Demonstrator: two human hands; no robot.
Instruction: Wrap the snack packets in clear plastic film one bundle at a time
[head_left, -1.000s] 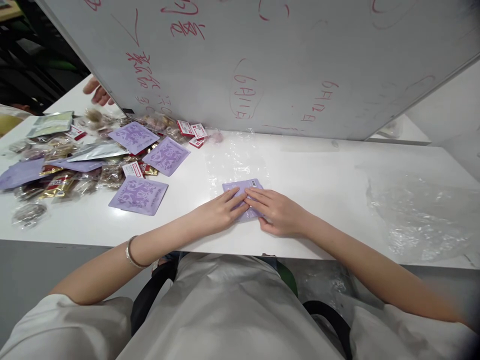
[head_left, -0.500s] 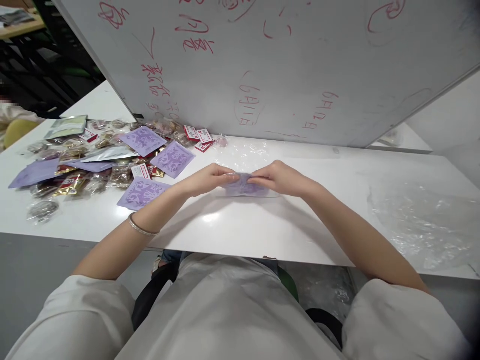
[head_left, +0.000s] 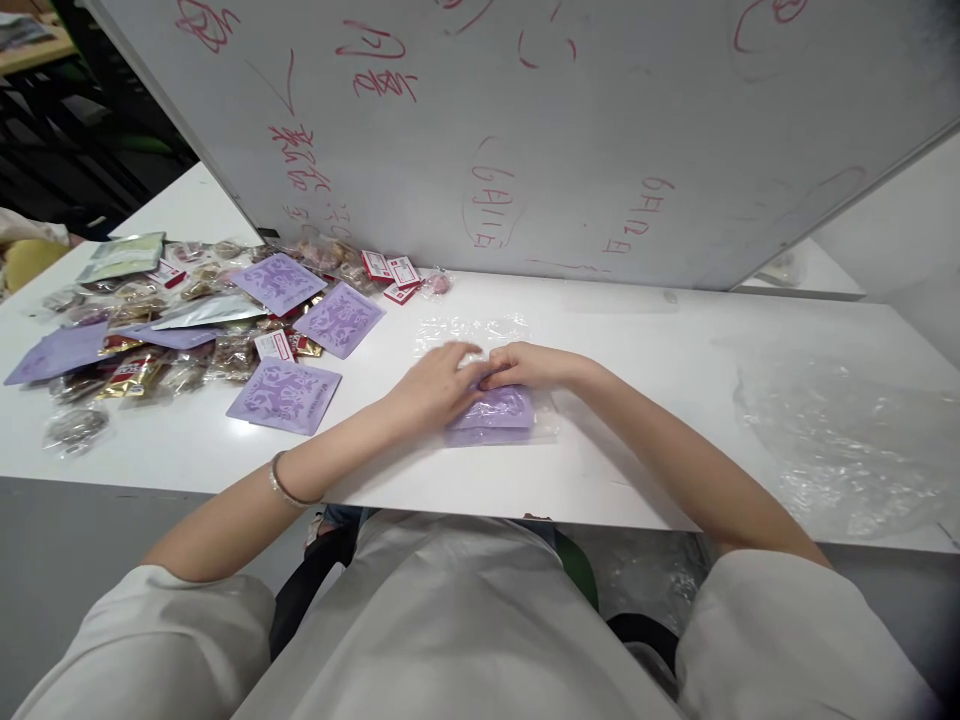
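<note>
well, from my end of the feed, the purple packet [head_left: 495, 412] has just come down: half a second ago both hands had it tipped up between them, and now it lies on the worktop [head_left: 420, 478], in front of the person, in see-through wrapping. i'd take that as handling turning from lifting to working at the far edge.

the left hand [head_left: 442, 380] arches over its far left corner, fingers loosely bent; the right hand [head_left: 529, 365] is curled at the far edge, its fingertips meeting the left's. whether either one pinches the wrapping, i cannot tell.

the left fingers are motion-blurred, and the packet's far part is hidden under both hands. i can't make out whether the clear film [head_left: 480, 326] beyond them belongs to this wrapping. some clear plastic [head_left: 855, 440] on the right runs out of my view.
</note>
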